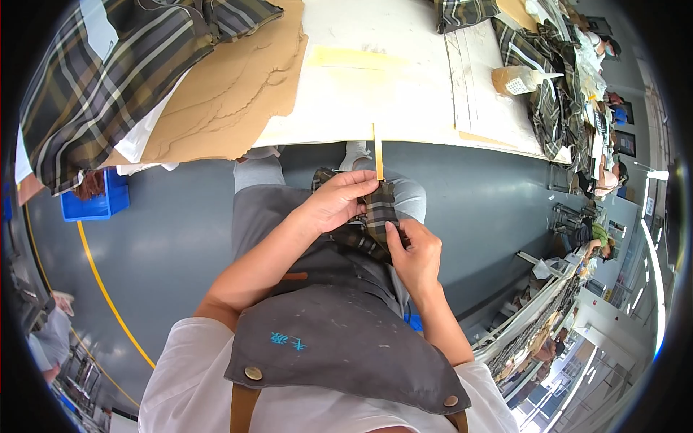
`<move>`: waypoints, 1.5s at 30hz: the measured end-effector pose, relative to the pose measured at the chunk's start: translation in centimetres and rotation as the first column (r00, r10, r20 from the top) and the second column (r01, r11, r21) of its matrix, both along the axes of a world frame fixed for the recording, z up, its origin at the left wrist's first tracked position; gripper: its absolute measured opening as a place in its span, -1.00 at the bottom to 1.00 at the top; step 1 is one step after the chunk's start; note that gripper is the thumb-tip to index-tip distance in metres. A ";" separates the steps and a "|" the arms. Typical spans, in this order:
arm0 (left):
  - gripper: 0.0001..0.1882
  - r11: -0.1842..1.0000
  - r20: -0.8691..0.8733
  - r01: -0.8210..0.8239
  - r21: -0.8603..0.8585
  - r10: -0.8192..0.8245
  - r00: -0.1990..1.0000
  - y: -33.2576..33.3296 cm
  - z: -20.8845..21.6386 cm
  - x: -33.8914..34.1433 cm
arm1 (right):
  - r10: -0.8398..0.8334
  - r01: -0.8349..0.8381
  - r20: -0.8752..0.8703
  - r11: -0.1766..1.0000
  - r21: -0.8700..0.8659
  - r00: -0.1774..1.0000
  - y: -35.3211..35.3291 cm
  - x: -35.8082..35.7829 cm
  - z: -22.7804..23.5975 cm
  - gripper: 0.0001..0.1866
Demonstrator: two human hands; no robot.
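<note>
A small piece of dark plaid fabric (380, 211) is held over my lap, with more plaid cloth bunched beneath it. My left hand (334, 203) pinches its upper left edge between thumb and fingers. On the lower right side, the thumb and bent fingers of my right hand (416, 252) grip the same piece. A narrow yellow strip (378, 155) runs from the table's front edge down to the top of the fabric. Its lower end meets the cloth beside my left fingertips; whether it goes inside is hidden.
Ahead is a white table (361, 94), with brown cardboard (231, 94) and plaid garment pieces (123, 79) on its left. A plastic squeeze bottle (514, 80) lies at the right near more plaid cloth (545, 119). A blue crate (95, 198) stands at left. Other people work far right.
</note>
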State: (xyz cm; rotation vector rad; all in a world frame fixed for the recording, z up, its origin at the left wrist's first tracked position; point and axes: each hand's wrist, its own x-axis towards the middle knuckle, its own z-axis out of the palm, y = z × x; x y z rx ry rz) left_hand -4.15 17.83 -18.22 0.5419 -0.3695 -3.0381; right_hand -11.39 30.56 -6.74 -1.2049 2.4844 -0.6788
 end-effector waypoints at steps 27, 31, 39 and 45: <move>-0.36 0.940 -0.255 -0.117 0.320 0.204 0.945 2.5 2.3 2.3 | 0.036 -0.018 0.086 0.980 -0.197 0.996 -0.8 -1.1 -0.2 -0.84; -0.41 0.946 -0.140 -0.128 0.296 0.176 0.974 2.8 1.2 2.0 | 0.007 0.017 0.106 0.974 -0.226 0.994 -0.7 -1.0 -1.1 -0.88; -0.57 0.945 -0.071 -0.160 0.286 0.187 0.980 2.1 -0.6 1.5 | -0.083 0.098 0.107 0.983 -0.152 0.991 -1.9 -0.9 -1.9 -0.90; -0.57 0.929 -0.032 -0.153 0.338 0.173 0.984 1.6 -0.6 1.3 | -0.105 0.116 0.107 0.988 -0.099 0.989 -2.7 -1.0 -1.7 -0.89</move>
